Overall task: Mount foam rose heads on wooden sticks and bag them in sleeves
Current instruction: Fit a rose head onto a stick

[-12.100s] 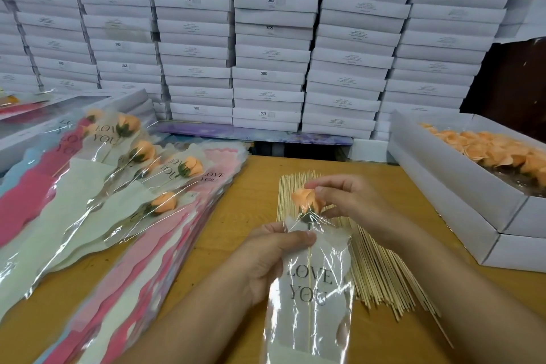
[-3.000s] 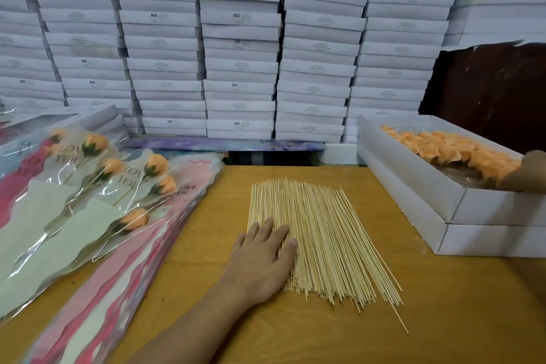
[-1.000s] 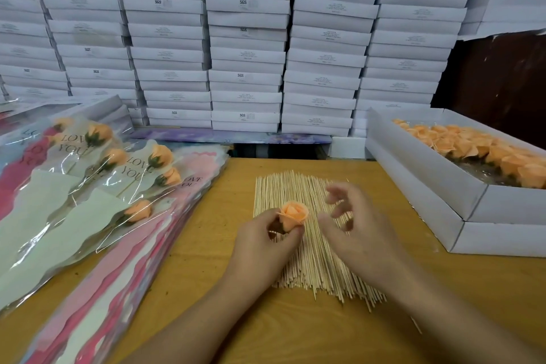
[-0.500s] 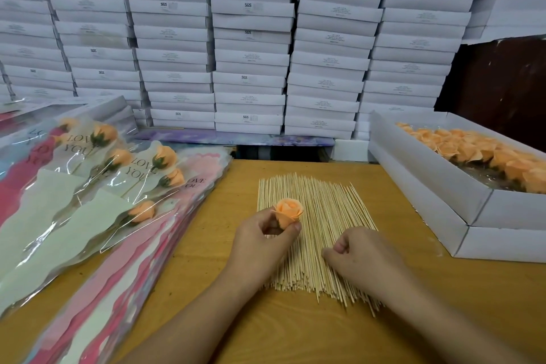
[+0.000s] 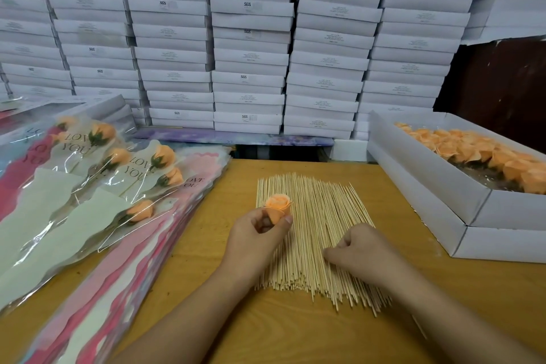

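My left hand (image 5: 256, 233) pinches an orange foam rose head (image 5: 277, 207) between thumb and fingers, holding it upright over the left side of a flat pile of wooden sticks (image 5: 316, 216) on the table. My right hand (image 5: 359, 250) rests on the right part of the pile with its fingers curled down onto the sticks; whether it pinches one I cannot tell. Bagged roses in clear "LOVE YOU" sleeves (image 5: 133, 168) lie stacked at the left.
A white box (image 5: 437, 183) holding several orange rose heads (image 5: 484, 154) stands at the right on the wooden table (image 5: 266, 331). Empty pink and cream sleeves (image 5: 124, 248) fan out at the left. A wall of stacked white boxes (image 5: 248, 38) closes off the back.
Since a second ago my right hand has come down from the air onto the sticks and curled its fingers there. The left hand keeps holding the rose head in nearly the same place.
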